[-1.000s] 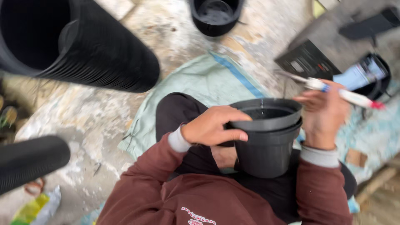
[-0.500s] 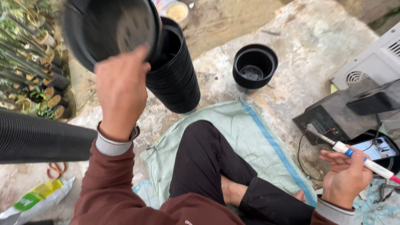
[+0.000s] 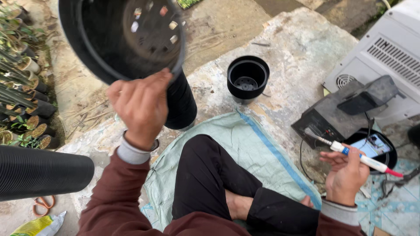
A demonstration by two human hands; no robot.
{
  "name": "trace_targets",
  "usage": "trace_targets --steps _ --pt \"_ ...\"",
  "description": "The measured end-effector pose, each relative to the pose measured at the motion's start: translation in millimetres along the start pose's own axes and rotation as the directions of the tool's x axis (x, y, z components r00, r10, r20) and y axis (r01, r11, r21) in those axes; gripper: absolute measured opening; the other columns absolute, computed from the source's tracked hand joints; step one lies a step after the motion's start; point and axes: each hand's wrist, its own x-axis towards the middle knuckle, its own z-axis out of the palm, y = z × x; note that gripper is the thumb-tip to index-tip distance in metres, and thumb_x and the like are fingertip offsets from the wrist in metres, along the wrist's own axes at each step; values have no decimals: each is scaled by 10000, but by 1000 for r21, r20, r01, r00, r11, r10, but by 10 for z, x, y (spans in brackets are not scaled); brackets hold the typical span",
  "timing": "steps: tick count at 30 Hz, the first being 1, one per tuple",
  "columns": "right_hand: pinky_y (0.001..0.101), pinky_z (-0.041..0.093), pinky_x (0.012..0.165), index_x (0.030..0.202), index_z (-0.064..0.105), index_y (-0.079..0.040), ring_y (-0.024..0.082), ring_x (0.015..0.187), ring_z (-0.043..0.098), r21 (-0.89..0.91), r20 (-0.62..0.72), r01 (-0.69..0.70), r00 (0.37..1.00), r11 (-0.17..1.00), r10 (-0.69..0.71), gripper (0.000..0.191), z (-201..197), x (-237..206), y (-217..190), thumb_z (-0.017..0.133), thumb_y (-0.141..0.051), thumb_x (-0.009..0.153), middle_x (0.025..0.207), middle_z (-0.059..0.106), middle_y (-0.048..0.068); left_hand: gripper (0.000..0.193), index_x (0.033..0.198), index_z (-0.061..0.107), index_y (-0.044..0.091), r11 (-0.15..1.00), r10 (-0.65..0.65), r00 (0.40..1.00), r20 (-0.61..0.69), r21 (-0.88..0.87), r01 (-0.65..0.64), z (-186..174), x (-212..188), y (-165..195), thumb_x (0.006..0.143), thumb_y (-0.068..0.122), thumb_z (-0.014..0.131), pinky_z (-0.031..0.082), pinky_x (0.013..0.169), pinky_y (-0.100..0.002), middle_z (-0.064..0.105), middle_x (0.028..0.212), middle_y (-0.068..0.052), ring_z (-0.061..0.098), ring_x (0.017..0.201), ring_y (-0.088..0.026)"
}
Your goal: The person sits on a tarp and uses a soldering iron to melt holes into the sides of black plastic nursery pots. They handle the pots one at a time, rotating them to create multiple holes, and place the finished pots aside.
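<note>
Black plastic pot was up in my left hand, fingers clamped on its near rim, mouth tipped toward me so the drain holes in the base showed light through. It sat raised above a long stack of nested black pots lying on the ground just behind it. My right hand was closed loosely around a white soldering-type tool with a blue band and a red tail end, metal tip pointing left, held low and well apart from the pot.

Step, as I judged it: pot with holes in it being moved toward the stack, tool parked. Next move would call for lining the pot's mouth or base up with the stack end, keeping the tool tip away from my leg.

Further out: one single black pot stood upright on the concrete, holes visible in its bottom. I sat cross-legged on a pale green sack with a blue stripe. Right of me a dark flat board leaned on a white vented appliance casing, and a phone with a lit screen lay in a round black dish. At left another ribbed black pot stack lay flat, orange scissors beside it, potted seedlings along the edge.
</note>
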Motion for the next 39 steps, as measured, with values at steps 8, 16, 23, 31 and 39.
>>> trace_targets --steps 8,16,23,31,39 --pt "378 606 654 1170 575 24 277 704 706 -22 -8 -30 1000 999 30 228 -50 -40 55 500 -192 1158 802 673 153 129 1077 710 123 910 160 984 72 -397 -119 1313 -101 707 981 39 694 414 943 -332 757 1186 52 656 949 -132" --pt "381 615 652 1138 578 25 276 705 712 -44 41 -19 999 999 21 238 -44 -24 34 481 -192 1155 786 665 147 27 1004 683 153 903 139 884 446 -424 72 2679 -525 971 987 165 667 429 852 -394 723 843 -13 658 840 -230" --pt "386 621 650 1126 577 25 263 695 705 -76 45 -37 998 996 41 223 -99 -29 39 478 -175 1149 786 659 138 217 1072 700 121 850 171 777 605 -490 194 2793 -583 1063 972 312 680 398 804 -436 723 801 -76 660 801 -285" --pt "380 612 651 1131 592 26 256 688 700 -65 58 -67 996 996 71 224 -14 -9 53 488 -172 1145 781 659 134 219 975 675 119 875 230 758 611 -471 114 2760 -449 1036 960 338 684 404 850 -435 725 829 -71 671 833 -272" --pt "388 616 649 1117 584 25 263 683 702 -84 40 -69 997 994 73 231 -5 11 70 481 -180 1143 770 658 134 180 930 597 112 888 304 838 454 -454 -77 2788 -460 988 1020 253 662 430 879 -406 665 797 -57 649 831 -251"
